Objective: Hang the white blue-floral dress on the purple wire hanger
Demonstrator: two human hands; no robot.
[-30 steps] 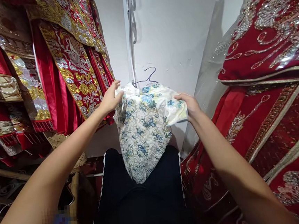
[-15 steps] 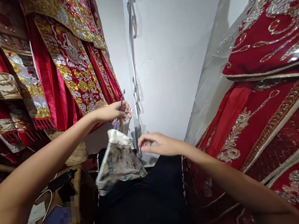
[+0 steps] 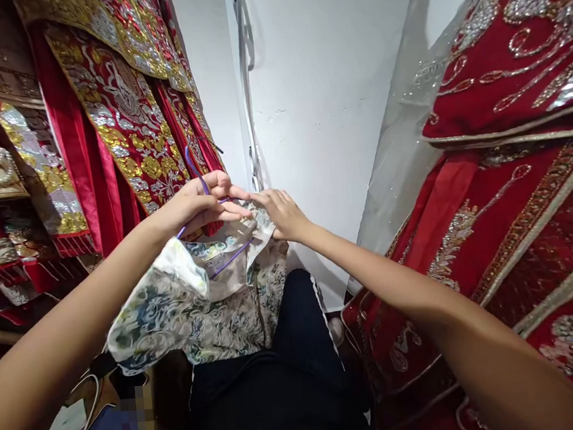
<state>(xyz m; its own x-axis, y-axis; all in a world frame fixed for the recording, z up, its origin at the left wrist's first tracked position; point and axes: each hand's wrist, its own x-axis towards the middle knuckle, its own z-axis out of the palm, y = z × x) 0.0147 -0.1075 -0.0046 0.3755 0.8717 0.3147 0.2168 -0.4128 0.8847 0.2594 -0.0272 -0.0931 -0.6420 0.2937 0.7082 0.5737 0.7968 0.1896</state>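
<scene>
Clear gap beyond the floral garment (image 3: 226, 327) to the white wall (image 3: 314, 72), hemmed by a red costume (image 3: 124, 105) at its left, a beaded red dress (image 3: 516, 201) at its right; right hand (image 3: 282, 215) pinches its upper edge, left hand (image 3: 208, 202) spreads beside the purple hanger (image 3: 233, 258), dark trousers (image 3: 304, 334) beneath.

garment (image 3: 216, 325) before lap (image 3: 301, 354) | hanger (image 3: 230, 261) partly inside garment, hook (image 3: 189, 160) before costumes (image 3: 128, 122) | costumes left | wall (image 3: 315, 85) straight ahead | gown (image 3: 523, 228) right | cover (image 3: 401, 145) between wall and gown | cable (image 3: 98, 390) lower left, beside lap
</scene>
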